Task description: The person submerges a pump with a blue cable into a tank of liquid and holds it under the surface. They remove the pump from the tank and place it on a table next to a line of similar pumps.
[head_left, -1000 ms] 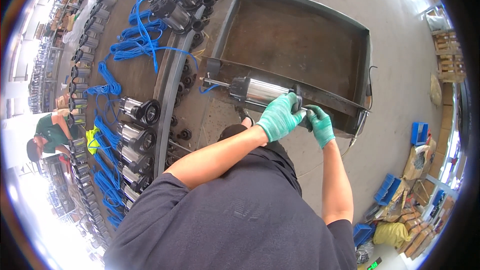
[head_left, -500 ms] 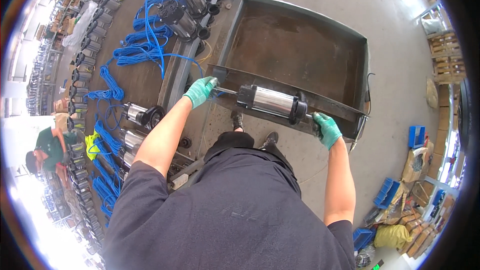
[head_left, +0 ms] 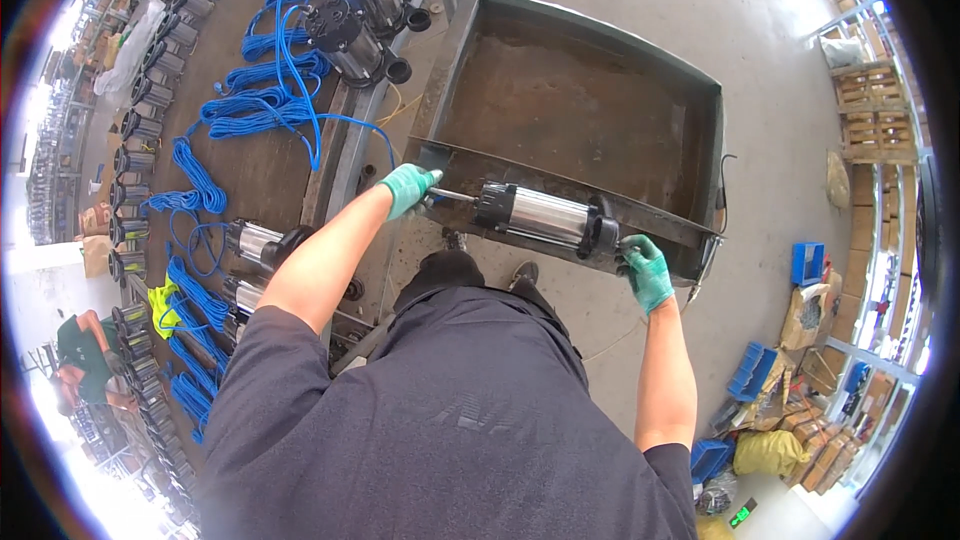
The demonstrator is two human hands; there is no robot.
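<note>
A silver pump (head_left: 545,215) with black ends lies level over the near rim of a steel tank. From its left end a thin metal rod (head_left: 455,195) sticks out. My left hand (head_left: 408,190), in a green glove, is closed around the outer end of that rod. Also gloved in green, my right hand (head_left: 648,272) has its fingers curled at the pump's black right end; part of the grip is hidden behind them.
The rectangular tank (head_left: 715,130) with a brown bottom stands ahead. On the bench to the left are upright pumps (head_left: 345,40), coiled blue cables (head_left: 245,112) and pumps lying down. Blue bins (head_left: 752,370) and cartons sit at the right. A co-worker (head_left: 85,350) is at far left.
The whole view has shifted slightly to the left. Both hands keep to the rod and the pump's right end; the right-hand fingers have moved a little.
</note>
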